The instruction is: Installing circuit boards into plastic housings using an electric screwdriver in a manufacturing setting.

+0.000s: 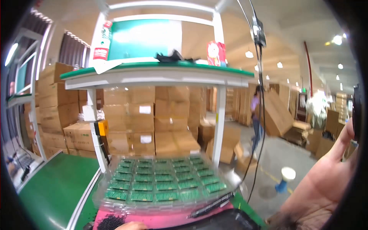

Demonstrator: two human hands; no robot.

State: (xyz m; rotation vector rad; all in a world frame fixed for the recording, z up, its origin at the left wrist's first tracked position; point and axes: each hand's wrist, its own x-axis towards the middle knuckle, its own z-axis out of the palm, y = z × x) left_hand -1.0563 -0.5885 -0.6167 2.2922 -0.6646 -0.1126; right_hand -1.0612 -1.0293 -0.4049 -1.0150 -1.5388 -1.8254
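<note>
My right hand (320, 188) is raised large and close at the right edge, palm showing. Its thumb stretches up beside a dark object (358, 111) at the rim; the other fingers are out of sight. Only a small part of my left hand (132, 226) shows at the bottom edge, by a pile of small black parts (109, 221) on a pink mat (153, 219); whether it grips anything is hidden. Beyond it sits a clear plastic tray (100, 195) with rows of green circuit boards (164, 187). A black screwdriver-like tool (212, 205) lies across its near right corner.
A black tray (218, 223) is at the near edge. Dark cables (261, 115) hang down on the right. Over the green bench (57, 188) stands a shelf (161, 73) holding a bottle (102, 42) and a red packet (216, 53). Cartons (172, 119) are stacked behind; a person (256, 115) carries one.
</note>
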